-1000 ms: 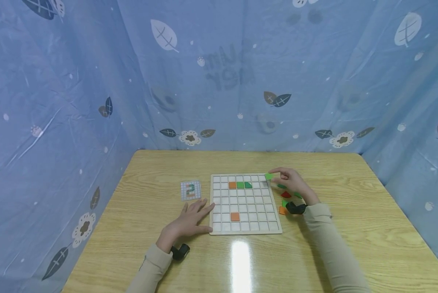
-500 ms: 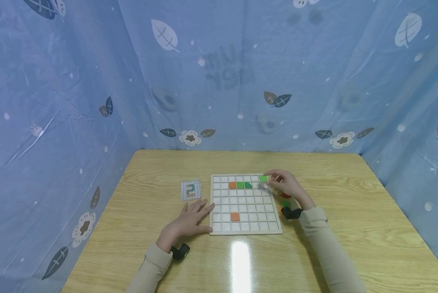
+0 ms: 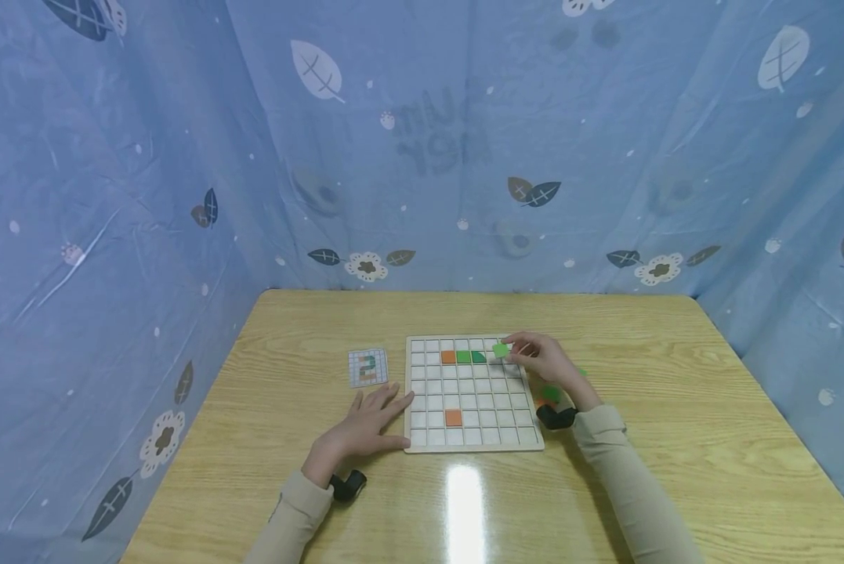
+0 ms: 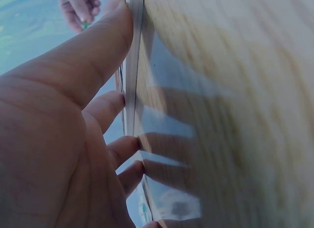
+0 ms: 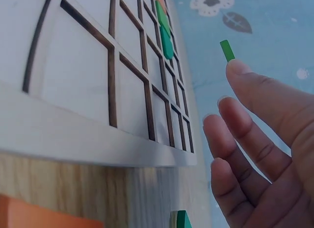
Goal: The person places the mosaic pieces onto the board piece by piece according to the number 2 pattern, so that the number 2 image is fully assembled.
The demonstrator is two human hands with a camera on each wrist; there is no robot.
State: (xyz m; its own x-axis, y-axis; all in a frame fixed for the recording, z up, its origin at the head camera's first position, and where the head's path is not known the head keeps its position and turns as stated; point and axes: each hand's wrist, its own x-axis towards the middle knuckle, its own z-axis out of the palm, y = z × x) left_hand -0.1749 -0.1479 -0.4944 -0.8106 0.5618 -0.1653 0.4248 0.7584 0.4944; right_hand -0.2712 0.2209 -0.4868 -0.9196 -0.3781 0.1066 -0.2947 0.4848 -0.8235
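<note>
A white grid board (image 3: pixel 472 446) lies on the wooden table (image 3: pixel 605 313). On it sit an orange tile (image 3: pixel 448 356), a green tile (image 3: pixel 463 356) and a dark green tile (image 3: pixel 478 356) in a row, plus a lone orange tile (image 3: pixel 453 417) lower down. My right hand (image 3: pixel 541 359) pinches a light green tile (image 3: pixel 501 350) just above the board's upper right cells; the right wrist view shows that green tile (image 5: pixel 227 50) at a fingertip. My left hand (image 3: pixel 365 419) lies flat on the table, with its fingers (image 4: pixel 105 37) against the board's left edge.
A small pattern card (image 3: pixel 368 366) lies left of the board. Loose green, red and orange pieces (image 3: pixel 551 392) lie right of the board, partly hidden by my right hand. Blue leaf-print curtain (image 3: pixel 422 141) closes in the table on three sides.
My right hand has carried the light green tile leftward and down from beyond the board's top right corner to over its upper right cells. The left hand has stayed still.
</note>
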